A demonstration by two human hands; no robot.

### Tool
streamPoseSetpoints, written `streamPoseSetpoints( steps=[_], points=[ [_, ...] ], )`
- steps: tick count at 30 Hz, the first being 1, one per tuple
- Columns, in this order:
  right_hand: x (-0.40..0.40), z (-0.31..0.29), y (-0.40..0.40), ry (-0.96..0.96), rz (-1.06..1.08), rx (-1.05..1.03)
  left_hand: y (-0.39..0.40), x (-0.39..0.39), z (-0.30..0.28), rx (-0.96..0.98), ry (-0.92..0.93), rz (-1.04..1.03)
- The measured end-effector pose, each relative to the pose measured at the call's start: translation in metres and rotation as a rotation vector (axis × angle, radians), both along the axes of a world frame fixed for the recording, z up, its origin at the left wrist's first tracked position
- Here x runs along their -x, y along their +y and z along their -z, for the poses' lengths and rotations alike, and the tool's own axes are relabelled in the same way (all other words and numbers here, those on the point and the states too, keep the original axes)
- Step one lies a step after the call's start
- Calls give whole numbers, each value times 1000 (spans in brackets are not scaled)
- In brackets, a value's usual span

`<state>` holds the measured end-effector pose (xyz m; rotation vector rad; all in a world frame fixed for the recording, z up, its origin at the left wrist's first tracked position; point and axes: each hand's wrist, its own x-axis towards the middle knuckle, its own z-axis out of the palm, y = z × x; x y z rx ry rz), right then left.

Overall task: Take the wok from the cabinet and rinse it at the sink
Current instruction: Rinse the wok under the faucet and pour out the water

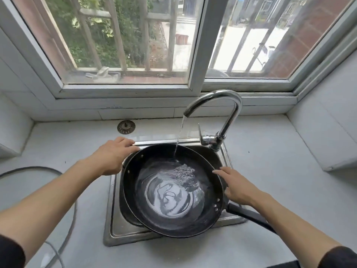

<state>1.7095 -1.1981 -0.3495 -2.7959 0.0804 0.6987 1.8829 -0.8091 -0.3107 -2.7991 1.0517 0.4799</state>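
Note:
A black wok sits tilted in the steel sink, with its long black handle pointing to the lower right. Water runs from the faucet onto the wok's far inner wall and pools in its bottom. My left hand lies against the wok's left rim, fingers stretched along the sink's back edge. My right hand rests on the right rim just above the handle, its fingers straight and pointing left.
A round metal sink strainer lies on the counter behind the sink. A glass lid lies on the counter at the left. The faucet lever stands at the sink's back right corner. A barred window spans the back wall.

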Motion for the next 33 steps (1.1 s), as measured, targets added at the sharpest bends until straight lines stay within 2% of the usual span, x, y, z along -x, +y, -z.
streamPoseSetpoints(
  steps=[4,7,11,17,24,33],
  points=[
    [43,2,-1,188,-37,63,-14,-12,-10,-172,14,97],
    [56,5,3,239,-38,40,-23,-19,-9,-278,60,138],
    [58,11,1,145,-21,45,-32,-24,0,-325,106,185],
    [59,16,-5,88,-6,1,-34,-36,17,-421,113,239],
    [60,21,-3,40,26,-20,-36,-45,29,-446,139,292],
    [66,16,-2,-57,67,-48,-30,-43,36,-355,109,302]
  ],
)
